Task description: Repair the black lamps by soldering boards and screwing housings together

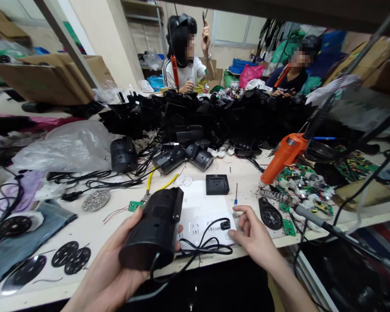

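Note:
My left hand [123, 255] is wrapped round a black cylindrical device housing [152, 225] with a bracket on its side, holding it tilted above the bench's front edge. A black cable [198, 248] trails from the housing's lower end and lies in loops. To its right, a black plug [225, 224] sits in a white power strip [195, 229]. My right hand [251, 234] is at the strip's right end, thumb and fingers apart with nothing between them. Behind the strip stands a blue-handled screwdriver bit [236, 195]. Yellow-handled pliers [149, 184] lie partly hidden behind the housing.
An orange electric screwdriver [284, 158] hangs at the right, above green circuit boards [289, 227] and a soldering iron [312, 216]. More black housings [199, 156] are heaped behind. Black discs [65, 253] lie at the left. Two people [185, 65] sit across the bench.

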The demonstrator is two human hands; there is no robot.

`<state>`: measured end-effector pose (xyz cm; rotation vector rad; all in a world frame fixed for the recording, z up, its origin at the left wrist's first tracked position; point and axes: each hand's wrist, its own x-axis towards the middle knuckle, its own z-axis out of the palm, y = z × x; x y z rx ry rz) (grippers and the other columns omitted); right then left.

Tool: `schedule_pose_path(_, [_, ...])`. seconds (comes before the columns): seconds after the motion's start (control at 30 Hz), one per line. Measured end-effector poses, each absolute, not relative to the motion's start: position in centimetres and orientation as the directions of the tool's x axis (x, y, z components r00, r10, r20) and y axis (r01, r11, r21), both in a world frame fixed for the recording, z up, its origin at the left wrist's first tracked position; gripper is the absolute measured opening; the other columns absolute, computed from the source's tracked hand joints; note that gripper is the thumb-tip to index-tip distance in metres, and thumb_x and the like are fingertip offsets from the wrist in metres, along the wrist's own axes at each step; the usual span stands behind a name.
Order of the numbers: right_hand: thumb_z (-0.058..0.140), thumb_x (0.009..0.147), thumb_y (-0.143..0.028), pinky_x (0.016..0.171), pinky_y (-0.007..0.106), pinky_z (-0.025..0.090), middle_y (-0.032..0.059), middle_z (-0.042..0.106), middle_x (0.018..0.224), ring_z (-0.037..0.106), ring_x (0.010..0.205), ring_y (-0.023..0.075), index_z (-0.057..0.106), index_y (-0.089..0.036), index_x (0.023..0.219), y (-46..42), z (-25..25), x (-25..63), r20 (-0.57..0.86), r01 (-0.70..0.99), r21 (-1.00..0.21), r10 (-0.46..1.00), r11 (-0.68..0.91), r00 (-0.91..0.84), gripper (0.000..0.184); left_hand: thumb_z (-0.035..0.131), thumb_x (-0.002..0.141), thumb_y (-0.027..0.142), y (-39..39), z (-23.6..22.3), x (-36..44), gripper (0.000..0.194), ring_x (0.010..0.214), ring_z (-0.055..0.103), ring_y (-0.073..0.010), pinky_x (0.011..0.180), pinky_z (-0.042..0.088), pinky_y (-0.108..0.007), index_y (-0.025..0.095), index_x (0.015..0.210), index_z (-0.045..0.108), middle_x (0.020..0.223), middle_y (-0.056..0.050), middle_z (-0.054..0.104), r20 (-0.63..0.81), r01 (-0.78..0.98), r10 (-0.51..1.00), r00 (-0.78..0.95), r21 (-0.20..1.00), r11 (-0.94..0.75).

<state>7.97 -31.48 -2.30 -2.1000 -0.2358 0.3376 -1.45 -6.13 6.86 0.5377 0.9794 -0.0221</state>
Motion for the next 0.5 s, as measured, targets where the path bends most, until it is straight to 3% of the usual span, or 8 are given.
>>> schedule_pose_path(0.17, [0.053,0.074,-0.016,0.065,0.029,0.043,-0.0016,0.049,0.081,0.055,0.069,0.0176,0.05,-0.025,0.118,-30.2,-3.2,7.2,-0.084,0.135,-0.781,0.318,-0.61,0.944,0.045,0.062,0.087,0.037,-6.4,5.5,-1.8,0.059,0.078,0.074,-0.0379,0.063,0.062,-0.05,0.008,0.137,0.049,0.104,-0.028,0.071,-0.844,0.345,0.003,0.537,0.222,0.912])
schedule_pose_path(0.33, [0.04,0.082,-0.014,0.076,0.037,0.046,0.0052,0.052,0.096,0.058,0.083,0.0219,0.046,-0.023,0.124,-30.1,-2.9,6.2,0.012,0.294,-0.715,0.41,-0.634,0.912,0.043,0.073,0.078,0.042,-5.4,3.6,-2.1,0.071,0.066,0.074,-0.0364,0.058,0.061,-0.046,0.013,0.138,0.049,0.1,-0.024,0.073,-0.823,0.417,-0.062,0.565,0.22,0.882])
schedule_pose_path(0.5, [0.045,0.081,-0.018,0.072,0.034,0.046,0.003,0.052,0.089,0.054,0.071,0.018,0.053,-0.022,0.117,-30.3,-3.3,6.4,0.024,0.252,-0.801,0.391,-0.543,0.92,0.037,0.077,0.069,0.043,-5.2,4.5,-3.1,0.08,0.066,0.073,-0.0354,0.062,0.06,-0.046,0.007,0.135,0.049,0.098,-0.024,0.074,-0.813,0.514,-0.072,0.578,0.294,0.806])
